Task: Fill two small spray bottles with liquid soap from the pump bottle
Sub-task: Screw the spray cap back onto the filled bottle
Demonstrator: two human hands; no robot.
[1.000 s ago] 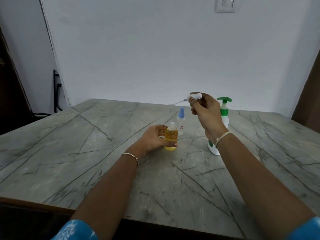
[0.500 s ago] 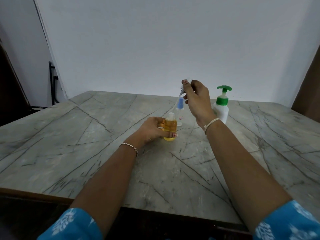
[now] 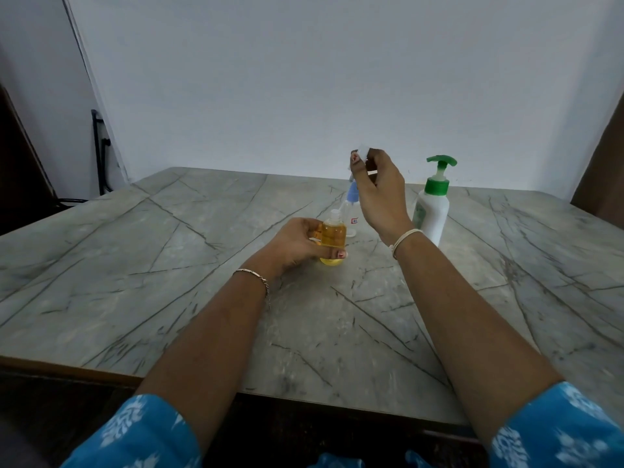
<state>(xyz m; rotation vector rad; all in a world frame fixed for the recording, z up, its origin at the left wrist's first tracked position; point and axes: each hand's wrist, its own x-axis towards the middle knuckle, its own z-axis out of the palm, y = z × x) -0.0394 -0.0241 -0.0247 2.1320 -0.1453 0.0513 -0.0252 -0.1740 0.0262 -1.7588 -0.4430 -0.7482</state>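
My left hand (image 3: 297, 243) grips a small clear spray bottle (image 3: 333, 236) full of yellow liquid soap; it stands on the marble table (image 3: 169, 265) with its neck uncapped. My right hand (image 3: 380, 194) is raised above and right of it, pinching a clear spray cap (image 3: 361, 154) whose thin dip tube hangs down. A second small spray bottle (image 3: 351, 207) with a blue cap stands just behind, partly hidden by my right hand. The white pump bottle (image 3: 434, 211) with a green pump stands to the right.
The table's wooden front edge (image 3: 67, 366) runs near my body. A white wall (image 3: 304, 79) rises behind the table. Dark cables (image 3: 101, 153) hang at the left wall, and dark wood (image 3: 604, 177) stands at the far right.
My right hand has carried the spray cap left from beside the pump bottle and turned it so the tube points down. My left hand and the yellow bottle have stayed in place.
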